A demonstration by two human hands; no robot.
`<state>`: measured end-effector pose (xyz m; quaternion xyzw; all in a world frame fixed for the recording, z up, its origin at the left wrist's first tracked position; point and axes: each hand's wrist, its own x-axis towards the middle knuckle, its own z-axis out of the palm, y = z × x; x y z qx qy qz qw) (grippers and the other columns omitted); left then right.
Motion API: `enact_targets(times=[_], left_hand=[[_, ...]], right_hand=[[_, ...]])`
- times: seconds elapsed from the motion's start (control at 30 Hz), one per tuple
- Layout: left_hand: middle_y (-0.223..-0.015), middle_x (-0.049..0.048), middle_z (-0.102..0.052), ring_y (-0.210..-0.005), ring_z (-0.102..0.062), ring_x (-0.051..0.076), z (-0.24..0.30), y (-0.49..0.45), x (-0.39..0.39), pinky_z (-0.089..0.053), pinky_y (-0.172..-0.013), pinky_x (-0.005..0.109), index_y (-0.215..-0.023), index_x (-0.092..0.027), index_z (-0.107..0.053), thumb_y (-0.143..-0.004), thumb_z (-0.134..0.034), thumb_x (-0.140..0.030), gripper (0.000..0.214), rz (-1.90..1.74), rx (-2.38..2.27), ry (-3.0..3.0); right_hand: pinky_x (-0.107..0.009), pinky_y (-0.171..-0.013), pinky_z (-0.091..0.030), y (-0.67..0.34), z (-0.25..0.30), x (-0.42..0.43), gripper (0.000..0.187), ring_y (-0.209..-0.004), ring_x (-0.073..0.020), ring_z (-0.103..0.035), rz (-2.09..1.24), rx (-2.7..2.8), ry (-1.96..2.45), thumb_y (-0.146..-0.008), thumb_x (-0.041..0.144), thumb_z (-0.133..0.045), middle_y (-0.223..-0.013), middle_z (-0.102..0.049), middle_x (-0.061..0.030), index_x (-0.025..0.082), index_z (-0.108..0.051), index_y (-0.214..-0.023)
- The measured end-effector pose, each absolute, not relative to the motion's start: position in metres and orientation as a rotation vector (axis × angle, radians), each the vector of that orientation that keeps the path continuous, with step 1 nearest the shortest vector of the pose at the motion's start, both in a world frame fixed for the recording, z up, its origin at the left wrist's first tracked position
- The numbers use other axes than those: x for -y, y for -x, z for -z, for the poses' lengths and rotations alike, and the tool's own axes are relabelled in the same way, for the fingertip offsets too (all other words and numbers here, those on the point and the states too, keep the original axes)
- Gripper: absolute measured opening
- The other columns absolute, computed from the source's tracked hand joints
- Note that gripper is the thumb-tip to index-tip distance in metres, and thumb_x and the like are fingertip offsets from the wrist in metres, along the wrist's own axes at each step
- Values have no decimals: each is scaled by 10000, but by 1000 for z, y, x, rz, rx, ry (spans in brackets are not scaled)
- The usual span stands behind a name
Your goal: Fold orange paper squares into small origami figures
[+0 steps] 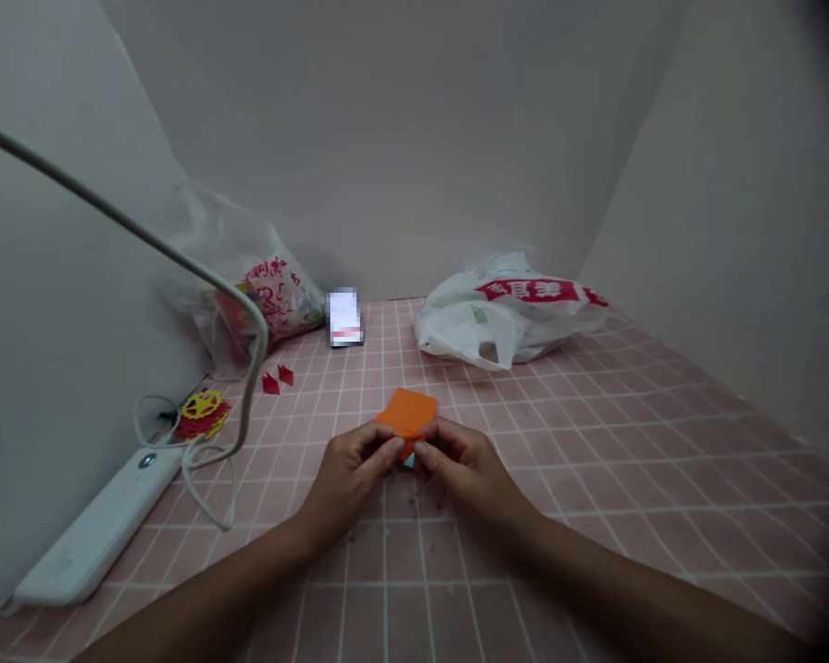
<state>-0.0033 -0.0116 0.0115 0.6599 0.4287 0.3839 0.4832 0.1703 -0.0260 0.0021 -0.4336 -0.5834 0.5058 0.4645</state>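
An orange sheet of paper point(407, 411) is held up between my two hands over the middle of the table. Its near edge is folded, and a small pale blue-green bit shows below the fold. My left hand point(360, 465) pinches the left side of that folded edge between thumb and fingers. On the right side, my right hand point(466, 460) grips the same edge, thumb on top. Both thumbs nearly meet at the crease; the fingertips under the paper are hidden.
Pink checked cloth point(594, 534) covers the table. A white plastic bag point(470, 327) lies at the back right; a clear bag point(276, 304) and a lit phone point(345, 318) stand back left. Small red folded pieces point(271, 383), yellow-red cutouts point(202, 405), a white power strip point(100, 529) and a cable point(138, 230) are left.
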Motion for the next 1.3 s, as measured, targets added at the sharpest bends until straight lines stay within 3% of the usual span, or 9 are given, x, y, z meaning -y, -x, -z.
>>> enact_targets(times=[0.57,1.03,1.17,1.3], left_hand=[[-672,-20,-500,-635,-476,132,-11,6,12,-372,-613,252,-756,-163,-555,-936,-485,-371,283,-873,-1046,-1705],[-671,-13,-512,-636,-493,144,-14,6,14,-384,-626,262,-735,-182,-516,-956,-437,-391,314,-828,-1016,-1789],[-656,-17,-512,-619,-497,145,-14,7,14,-390,-622,265,-733,-189,-498,-956,-427,-387,306,-833,-1029,-1797],[-653,-19,-501,-620,-475,143,-17,6,14,-361,-616,263,-709,-192,-488,-952,-422,-344,293,-822,-1092,-1909]], right_hand=[[-293,-653,-415,-172,0,27,137,-718,-171,-561,-1087,1556,1078,-865,262,-544,-779,-630,-38,163,-636,-843],[-276,-568,-320,-174,-7,32,277,-563,-131,-447,-826,1830,1106,-931,265,-426,-616,-486,15,197,-461,-666],[-276,-575,-344,-175,-8,30,336,-584,-140,-476,-932,1784,1081,-966,310,-378,-633,-514,1,188,-502,-679],[-271,-625,-395,-175,-12,28,223,-672,-149,-530,-1044,1739,1013,-923,317,-486,-719,-583,-15,174,-584,-782]])
